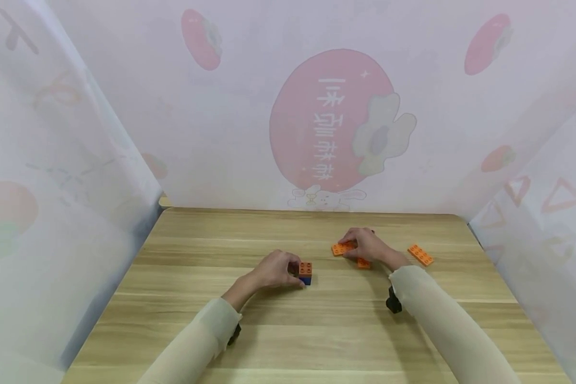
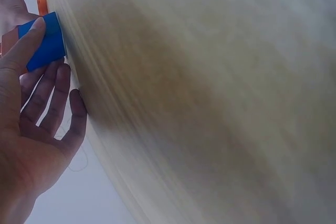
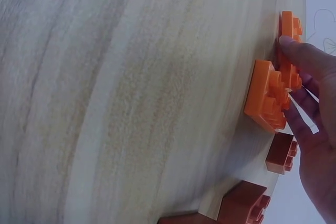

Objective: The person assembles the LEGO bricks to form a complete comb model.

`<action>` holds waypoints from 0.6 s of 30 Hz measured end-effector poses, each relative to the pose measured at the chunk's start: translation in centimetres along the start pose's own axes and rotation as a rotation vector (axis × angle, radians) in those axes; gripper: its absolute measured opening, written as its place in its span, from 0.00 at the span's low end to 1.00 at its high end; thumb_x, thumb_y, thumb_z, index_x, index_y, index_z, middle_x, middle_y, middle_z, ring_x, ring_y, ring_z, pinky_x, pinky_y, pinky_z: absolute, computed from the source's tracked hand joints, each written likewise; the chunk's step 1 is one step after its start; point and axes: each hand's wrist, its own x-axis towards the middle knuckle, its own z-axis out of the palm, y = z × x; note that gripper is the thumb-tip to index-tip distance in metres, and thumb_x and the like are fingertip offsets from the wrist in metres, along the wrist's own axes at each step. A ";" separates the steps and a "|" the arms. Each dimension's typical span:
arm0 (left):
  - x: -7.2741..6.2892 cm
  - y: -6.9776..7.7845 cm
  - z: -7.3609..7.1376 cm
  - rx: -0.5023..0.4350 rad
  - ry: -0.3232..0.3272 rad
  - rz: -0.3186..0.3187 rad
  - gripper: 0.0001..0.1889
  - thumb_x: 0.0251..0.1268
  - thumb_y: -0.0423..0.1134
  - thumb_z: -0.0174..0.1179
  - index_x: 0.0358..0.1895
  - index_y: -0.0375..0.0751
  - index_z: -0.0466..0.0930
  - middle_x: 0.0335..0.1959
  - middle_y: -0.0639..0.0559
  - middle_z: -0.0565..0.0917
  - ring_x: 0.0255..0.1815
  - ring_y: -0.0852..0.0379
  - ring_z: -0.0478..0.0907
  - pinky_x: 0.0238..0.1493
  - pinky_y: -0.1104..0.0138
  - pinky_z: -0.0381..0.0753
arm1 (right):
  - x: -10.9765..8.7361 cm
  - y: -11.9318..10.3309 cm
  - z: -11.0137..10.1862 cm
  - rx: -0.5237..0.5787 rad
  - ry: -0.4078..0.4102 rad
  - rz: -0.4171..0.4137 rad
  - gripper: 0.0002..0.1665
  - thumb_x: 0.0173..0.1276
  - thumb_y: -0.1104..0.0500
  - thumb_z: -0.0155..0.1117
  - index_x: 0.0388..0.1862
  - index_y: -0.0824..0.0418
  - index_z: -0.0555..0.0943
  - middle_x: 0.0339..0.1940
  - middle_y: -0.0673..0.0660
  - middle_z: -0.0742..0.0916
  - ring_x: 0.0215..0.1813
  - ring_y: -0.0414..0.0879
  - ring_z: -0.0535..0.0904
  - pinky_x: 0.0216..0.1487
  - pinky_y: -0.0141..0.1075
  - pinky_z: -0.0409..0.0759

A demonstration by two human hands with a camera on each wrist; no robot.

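My left hand (image 1: 276, 269) pinches a two-brick stack, a blue brick (image 2: 50, 43) with a reddish-brown brick (image 2: 10, 41) on top. In the left wrist view the thumb lies along the blue side, while the other fingers spread out below. Further right, my right hand (image 1: 368, 245) pinches a flat orange brick (image 1: 340, 249) between thumb and fingers, close over the table. A second orange brick (image 3: 261, 95) lies beside it, partly under the hand in the head view.
Another flat orange brick (image 1: 420, 255) lies right of the right forearm. In the right wrist view, reddish-brown bricks (image 3: 242, 203) stand on the wooden table (image 1: 307, 330), one smaller brown brick (image 3: 281, 153) near the palm. White printed curtains (image 1: 230, 133) enclose the table.
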 end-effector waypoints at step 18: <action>-0.2 0.1 0.1 0.010 0.005 -0.025 0.18 0.54 0.48 0.83 0.41 0.44 0.88 0.34 0.58 0.89 0.34 0.66 0.81 0.40 0.69 0.82 | -0.7 -1.0 -0.6 0.020 0.046 0.030 0.19 0.65 0.58 0.81 0.54 0.61 0.91 0.48 0.54 0.90 0.47 0.47 0.86 0.50 0.44 0.86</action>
